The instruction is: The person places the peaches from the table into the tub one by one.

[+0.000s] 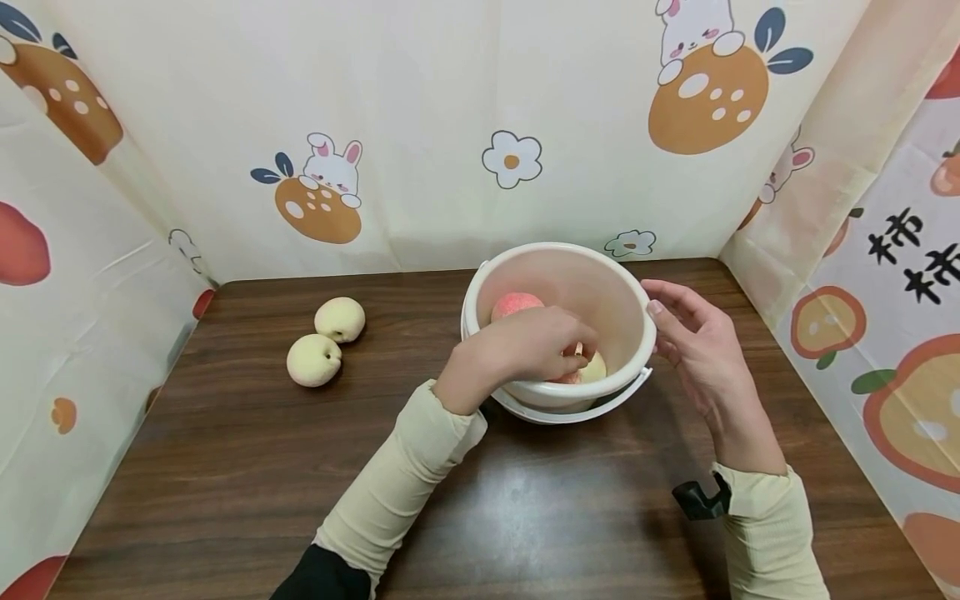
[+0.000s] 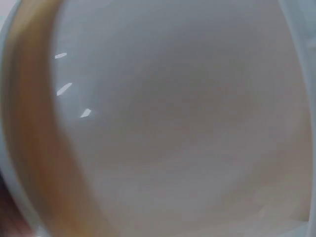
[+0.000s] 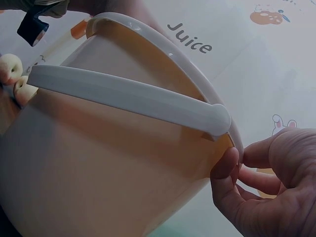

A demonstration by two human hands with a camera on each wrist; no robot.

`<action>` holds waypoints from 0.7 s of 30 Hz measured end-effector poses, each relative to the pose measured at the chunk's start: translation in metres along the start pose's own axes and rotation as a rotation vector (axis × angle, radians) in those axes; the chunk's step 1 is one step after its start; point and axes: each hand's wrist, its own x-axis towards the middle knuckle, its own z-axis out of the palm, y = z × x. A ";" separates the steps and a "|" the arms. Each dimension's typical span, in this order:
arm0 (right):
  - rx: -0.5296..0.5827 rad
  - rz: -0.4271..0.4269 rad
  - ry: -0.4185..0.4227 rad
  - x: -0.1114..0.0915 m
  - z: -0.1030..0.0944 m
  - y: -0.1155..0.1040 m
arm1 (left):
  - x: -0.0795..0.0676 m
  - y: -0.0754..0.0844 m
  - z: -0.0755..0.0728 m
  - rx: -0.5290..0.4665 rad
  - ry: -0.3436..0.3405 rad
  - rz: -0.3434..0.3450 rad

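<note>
A white bucket stands on the table, its handle hanging down along the outer wall. My right hand pinches the bucket's right rim between thumb and fingers. Over the near left rim, my left hand reaches inside with its fingers bent. A red peach lies in the bucket behind that hand, and a pale yellow peach shows right at its fingertips, beside another reddish patch. I cannot tell whether the left fingers hold fruit. The left wrist view is filled by the blurred bucket wall.
Two pale yellow peaches, a farther one and a nearer one, sit together on the dark wooden table left of the bucket. Printed curtains with rabbits and fruit enclose the table behind and at both sides.
</note>
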 end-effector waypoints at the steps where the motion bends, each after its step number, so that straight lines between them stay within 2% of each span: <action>1: 0.001 -0.001 -0.001 0.000 0.000 0.000 | -0.002 0.000 0.000 0.006 0.012 -0.001; 5: 0.003 -0.006 -0.003 0.000 0.000 0.000 | -0.010 0.002 0.000 0.030 0.077 -0.014; 8: 0.007 -0.008 -0.007 0.000 0.000 0.001 | -0.018 0.003 0.002 0.082 0.155 -0.036; 14: 0.008 -0.007 -0.005 0.000 0.001 0.000 | -0.033 0.001 0.003 0.218 0.368 -0.062; 21: 0.014 -0.007 -0.004 -0.001 0.001 -0.001 | -0.048 -0.007 0.008 0.283 0.619 -0.060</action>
